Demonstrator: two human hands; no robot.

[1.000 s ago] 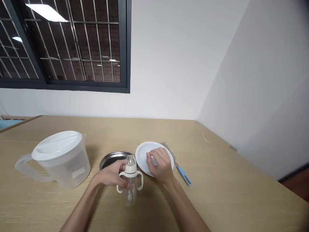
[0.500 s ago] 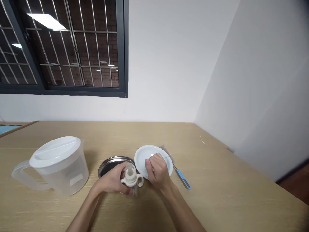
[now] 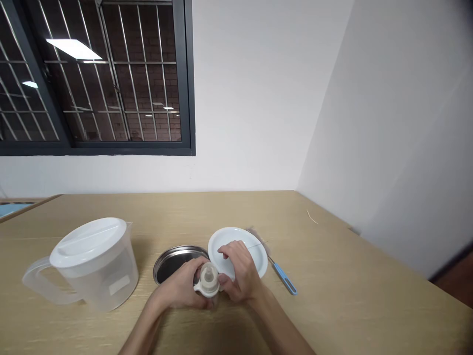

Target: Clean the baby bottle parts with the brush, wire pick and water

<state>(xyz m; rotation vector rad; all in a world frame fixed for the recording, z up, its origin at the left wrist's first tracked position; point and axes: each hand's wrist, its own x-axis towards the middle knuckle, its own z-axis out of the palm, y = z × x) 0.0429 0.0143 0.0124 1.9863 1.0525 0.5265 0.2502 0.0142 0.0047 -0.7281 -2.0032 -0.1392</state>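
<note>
A baby bottle (image 3: pixel 209 282) with a pale collar, side handles and a clear nipple stands between my hands, its top facing me. My left hand (image 3: pixel 186 286) wraps round it from the left. My right hand (image 3: pixel 240 271) is at its right side, thumb at the handle and the other fingers raised apart, curved over a white plate (image 3: pixel 261 261). Whether the thumb presses the handle is unclear. Behind my left hand lies a round steel tray (image 3: pixel 162 266), partly covered by it. A bottle brush (image 3: pixel 284 278) with a blue handle rests beside the plate.
At the left stands a translucent pitcher (image 3: pixel 99 276) with a white lid, its handle pointing left. A thin pale strip (image 3: pixel 312 217) lies toward the right edge of the wooden table (image 3: pixel 347 305). A wall (image 3: pixel 251 98) and barred window (image 3: pixel 121 88) rise behind.
My right hand has opened from a fist and moved down to the bottle's right side. The bottle has turned more upright toward me, still in my left hand. The view has tilted up slightly.
</note>
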